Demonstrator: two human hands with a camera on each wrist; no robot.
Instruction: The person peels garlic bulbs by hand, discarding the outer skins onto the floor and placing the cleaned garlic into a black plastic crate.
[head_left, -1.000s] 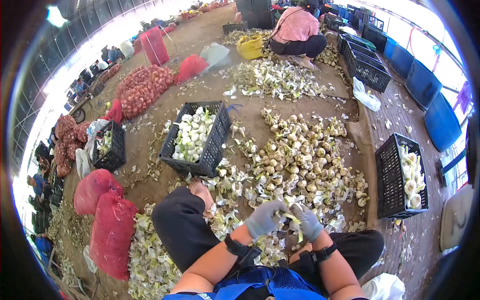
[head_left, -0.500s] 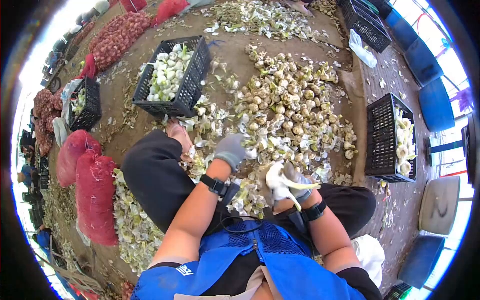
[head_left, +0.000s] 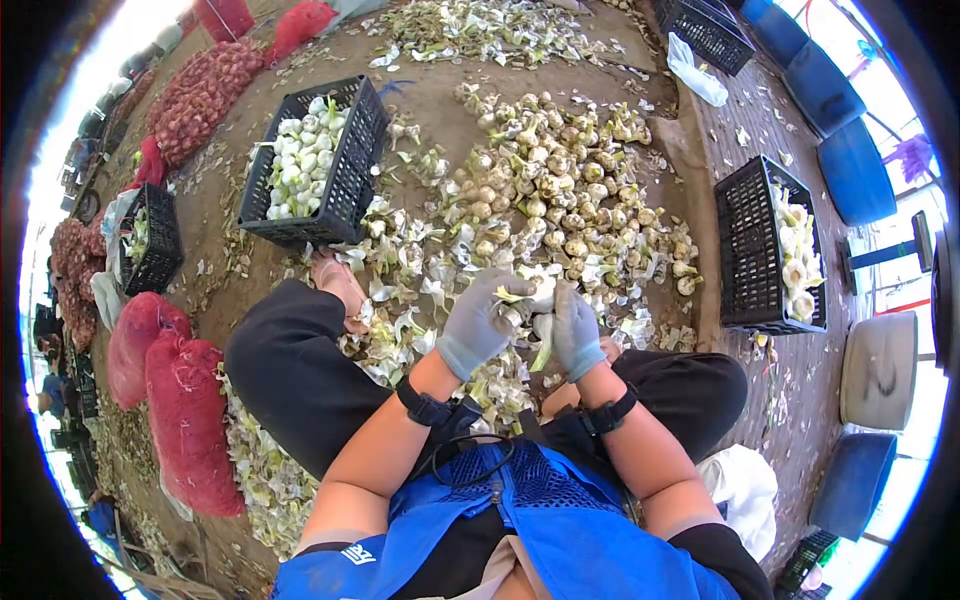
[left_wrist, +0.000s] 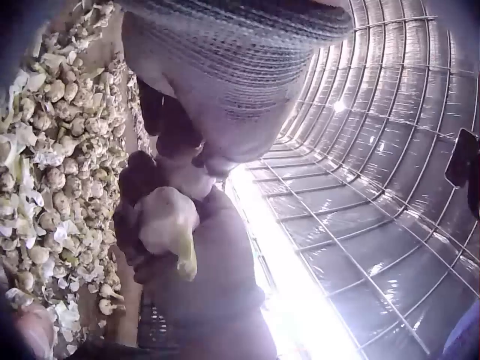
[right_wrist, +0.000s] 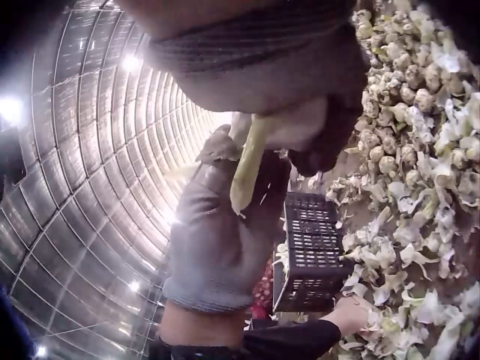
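Note:
Both gloved hands meet over the person's lap in the head view. The right hand (head_left: 575,330) grips a white garlic bulb (left_wrist: 168,219), whose short green stem pokes out past the fingers in the left wrist view. In the right wrist view a long pale-green stem (right_wrist: 250,161) hangs below that hand. Close beside it, the left hand (head_left: 480,322) has its fingers curled round a piece of garlic with pale peel (head_left: 512,298). Beyond the hands lies a heap of unpeeled garlic bulbs (head_left: 570,190).
A black crate (head_left: 350,165) of white bulbs stands beyond the left foot; another crate (head_left: 735,250) is at the right. Red mesh sacks (head_left: 190,420) lie at the left. Loose peel (head_left: 400,350) covers the ground around the legs. Blue barrels (head_left: 855,175) stand far right.
The left hand has come back from the peel at the left to meet the right hand. The white bulb, held out at the right half a second ago, is now between the two hands. The view tilted down.

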